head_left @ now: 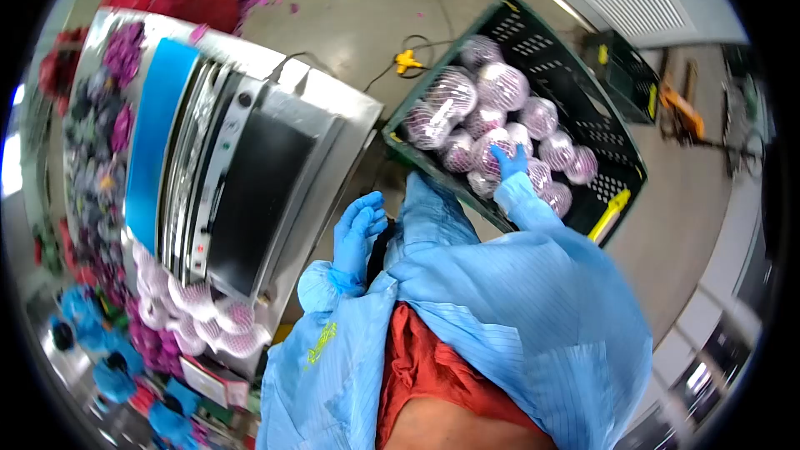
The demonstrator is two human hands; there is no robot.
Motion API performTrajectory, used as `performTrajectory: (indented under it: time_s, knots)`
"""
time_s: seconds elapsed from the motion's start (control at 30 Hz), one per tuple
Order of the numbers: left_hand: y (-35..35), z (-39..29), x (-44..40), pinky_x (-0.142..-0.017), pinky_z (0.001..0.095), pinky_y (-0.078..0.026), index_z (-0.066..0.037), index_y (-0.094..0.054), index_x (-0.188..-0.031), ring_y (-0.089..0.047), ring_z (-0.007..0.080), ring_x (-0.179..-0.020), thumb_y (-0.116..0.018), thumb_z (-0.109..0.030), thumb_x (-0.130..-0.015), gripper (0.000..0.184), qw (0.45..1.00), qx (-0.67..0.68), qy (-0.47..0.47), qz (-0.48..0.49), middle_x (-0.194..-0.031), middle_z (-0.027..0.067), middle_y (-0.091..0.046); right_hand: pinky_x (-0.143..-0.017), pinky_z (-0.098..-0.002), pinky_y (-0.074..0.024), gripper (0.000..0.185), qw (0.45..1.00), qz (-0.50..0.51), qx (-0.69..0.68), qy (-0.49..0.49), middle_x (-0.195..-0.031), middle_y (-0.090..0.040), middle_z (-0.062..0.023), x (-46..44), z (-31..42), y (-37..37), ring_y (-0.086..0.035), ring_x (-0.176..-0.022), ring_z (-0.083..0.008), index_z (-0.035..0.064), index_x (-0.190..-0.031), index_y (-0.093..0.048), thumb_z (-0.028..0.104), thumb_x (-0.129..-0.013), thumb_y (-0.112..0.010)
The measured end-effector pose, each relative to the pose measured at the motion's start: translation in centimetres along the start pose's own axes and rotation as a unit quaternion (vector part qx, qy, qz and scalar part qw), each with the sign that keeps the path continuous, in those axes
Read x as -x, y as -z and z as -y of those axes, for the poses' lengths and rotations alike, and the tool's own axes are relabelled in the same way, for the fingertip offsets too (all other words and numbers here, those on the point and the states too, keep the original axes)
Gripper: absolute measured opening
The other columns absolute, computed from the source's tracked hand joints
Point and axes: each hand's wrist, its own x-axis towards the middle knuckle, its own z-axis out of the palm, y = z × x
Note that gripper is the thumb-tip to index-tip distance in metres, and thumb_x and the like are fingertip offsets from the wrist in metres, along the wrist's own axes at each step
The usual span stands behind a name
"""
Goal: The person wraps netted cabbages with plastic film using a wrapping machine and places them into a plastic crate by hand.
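My right hand (510, 160), in a blue glove, reaches into a dark green crate (560, 67) and has its fingers on one of the wrapped balls (492, 148). This ball is pinkish-purple with white netting and shiny film, like the several others heaped around it. My left hand (357, 237), gloved in blue too, is raised between the machine and my body. Its fingers are slightly curled and apart, with nothing in them.
A metal table (360, 108) on the left bears a sealing machine with a black plate (265, 183), a blue panel (158, 146) and netted items (208, 312). People in blue work at lower left. Behind the crate stand another crate (621, 75) and an orange pallet jack (683, 110).
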Motion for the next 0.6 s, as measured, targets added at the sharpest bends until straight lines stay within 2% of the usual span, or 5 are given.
performTrajectory:
  time_s: [0.13,0.17,0.3,0.4,0.6]
  knots:
    - [3.6,1.8,1.5,-0.085,0.0297,-0.049,-0.003,-0.058,-0.123,-0.058,0.0138,-0.098,-0.054,-0.023,-0.095,0.034,0.996,0.052,-0.003,-0.070,-0.116,0.0060,-0.061,-0.107,-0.0438,-0.0340,0.083,0.968,-0.052,0.233,0.072,-0.140,-0.040,-0.0262,-0.3,2.7,1.1,-0.041,-0.127,-0.0419,-0.0018,-0.139,-0.038,0.044,-0.078,-0.072]
    - [4.5,1.8,2.0,-0.082,0.0288,-0.051,-0.004,-0.059,-0.121,-0.057,0.0130,-0.097,-0.053,-0.021,-0.096,0.031,0.993,0.067,-0.008,-0.092,-0.116,0.0045,-0.061,-0.109,-0.0452,-0.0308,0.081,0.935,-0.029,0.273,0.225,-0.141,-0.040,-0.0236,-0.2,4.9,2.6,-0.040,-0.127,-0.0425,0.0036,-0.141,-0.037,0.040,-0.078,-0.073]
    - [8.4,2.0,6.0,-0.089,0.0314,-0.048,-0.003,-0.058,-0.122,-0.059,0.0167,-0.104,-0.052,-0.021,-0.096,0.032,0.968,0.105,-0.086,-0.212,-0.119,0.0081,-0.060,-0.102,-0.0438,-0.0380,0.063,0.873,0.019,0.112,0.475,-0.131,-0.049,-0.0204,6.3,18.6,2.5,-0.050,-0.115,-0.0342,0.0052,-0.140,-0.041,0.016,-0.084,-0.067]
    - [12.5,3.5,9.7,-0.091,0.0306,-0.047,-0.002,-0.058,-0.122,-0.057,0.0168,-0.106,-0.054,-0.015,-0.094,0.031,0.907,0.077,-0.211,-0.356,-0.119,0.0080,-0.060,-0.088,-0.0295,-0.0465,0.046,0.857,0.353,-0.112,0.358,-0.120,-0.056,-0.0099,18.2,28.5,0.0,-0.055,-0.100,-0.0161,0.0041,-0.135,-0.047,0.004,-0.090,-0.057]
    - [22.9,6.2,20.1,-0.101,0.0336,-0.039,-0.002,-0.051,-0.128,-0.050,0.0208,-0.113,-0.058,-0.004,-0.087,0.042,0.695,-0.078,-0.293,-0.651,-0.128,0.0105,-0.051,-0.074,-0.0258,-0.0519,0.040,0.540,0.804,0.031,0.248,-0.096,-0.062,-0.0033,41.2,35.6,-8.5,-0.061,-0.082,-0.0113,0.0067,-0.129,-0.054,0.014,-0.090,-0.061]
